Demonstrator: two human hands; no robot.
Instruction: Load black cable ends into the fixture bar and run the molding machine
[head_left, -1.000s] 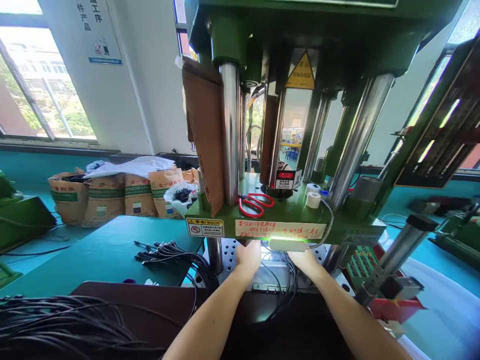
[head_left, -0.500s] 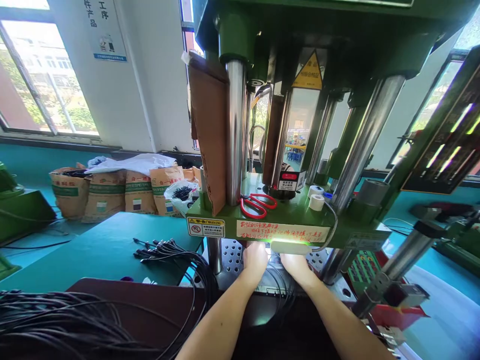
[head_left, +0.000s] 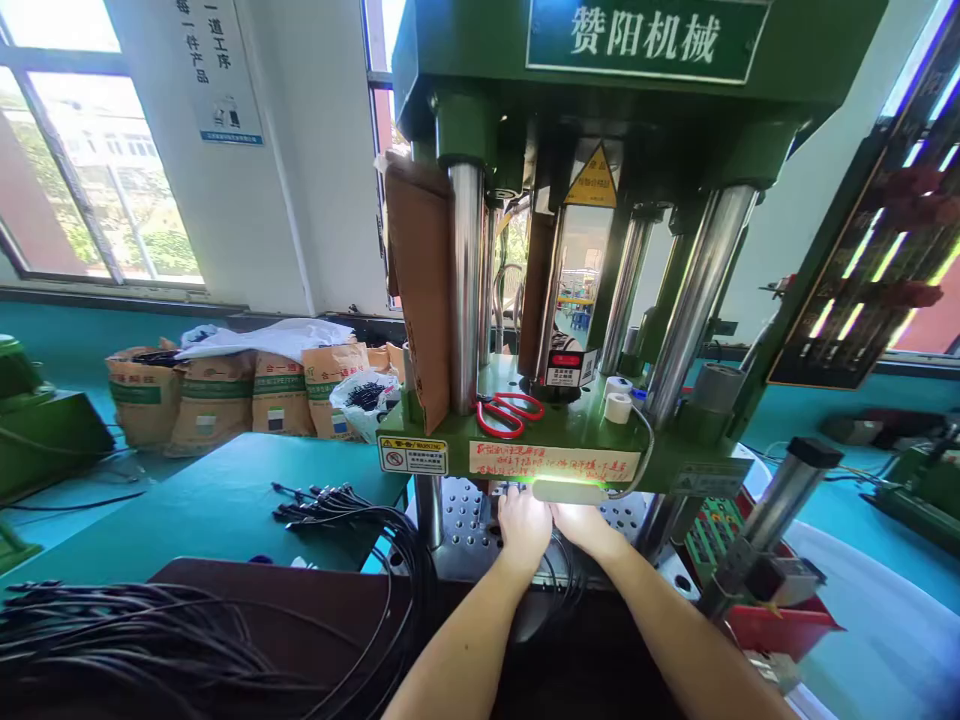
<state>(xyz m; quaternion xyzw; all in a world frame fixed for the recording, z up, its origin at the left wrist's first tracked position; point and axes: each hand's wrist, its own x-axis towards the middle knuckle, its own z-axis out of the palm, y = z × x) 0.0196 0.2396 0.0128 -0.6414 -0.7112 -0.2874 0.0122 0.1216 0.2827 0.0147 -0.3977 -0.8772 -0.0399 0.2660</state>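
Under the raised head of a green press [head_left: 435, 455], my left hand [head_left: 525, 525] and my right hand [head_left: 586, 527] are side by side, almost touching. Bent fingers of my left hand press together over the work area above the perforated metal bed [head_left: 463, 530]; what they close on is hidden. A light bar [head_left: 568, 492] and my left hand cover the fingers of my right hand. Thin black cables [head_left: 564, 565] run from beneath my hands toward me. Left of my left hand, a small dark metal part [head_left: 489, 512] shows on the bed.
Red-handled scissors [head_left: 510, 415] and white tape rolls [head_left: 618, 406] lie on the press ledge. Cable bundles [head_left: 330, 505] rest on the teal table [head_left: 217, 500], with more cables [head_left: 127, 640] at lower left. A red bin [head_left: 780, 628] stands at right, paper sacks [head_left: 214, 400] behind.
My hands have come closer together; my left hand has shifted right and its fingers now show. The camera view has tilted up, showing the press's nameplate.
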